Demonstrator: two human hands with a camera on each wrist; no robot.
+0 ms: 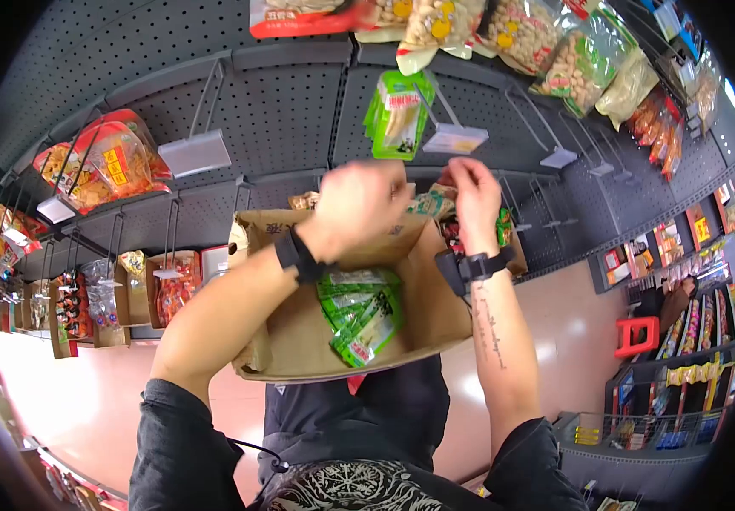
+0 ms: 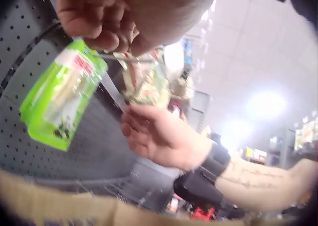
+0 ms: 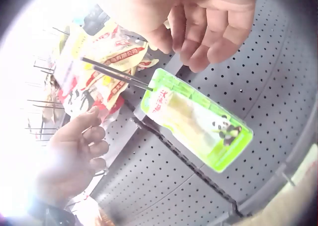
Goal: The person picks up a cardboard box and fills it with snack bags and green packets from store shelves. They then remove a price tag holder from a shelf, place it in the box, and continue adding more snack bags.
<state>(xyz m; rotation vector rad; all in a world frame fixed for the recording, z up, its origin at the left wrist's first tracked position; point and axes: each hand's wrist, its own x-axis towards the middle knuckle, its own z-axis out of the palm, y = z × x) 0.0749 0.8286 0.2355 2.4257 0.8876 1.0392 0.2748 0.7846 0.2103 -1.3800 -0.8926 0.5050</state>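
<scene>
Several green snack packets (image 1: 399, 115) hang on a metal hook in front of the person; a panda shows on the front packet (image 3: 194, 121) in the right wrist view. My left hand (image 1: 361, 209), blurred in the head view, is raised over the cardboard box (image 1: 287, 336), its fingers loosely curled with nothing in them. On the other side of the hook, my right hand (image 1: 476, 203) is lifted, its fingers bent and holding nothing visible. More green packets (image 1: 359, 315) lie loose in the box, which sits against the person's front below both forearms.
A white label holder (image 1: 455, 139) tips the packets' hook. Bags of nuts (image 1: 440, 30) hang above, and red snack bags (image 1: 108, 162) hang at left. Behind everything stands a dark perforated panel (image 1: 291, 111). A red stool (image 1: 637, 337) is at the right.
</scene>
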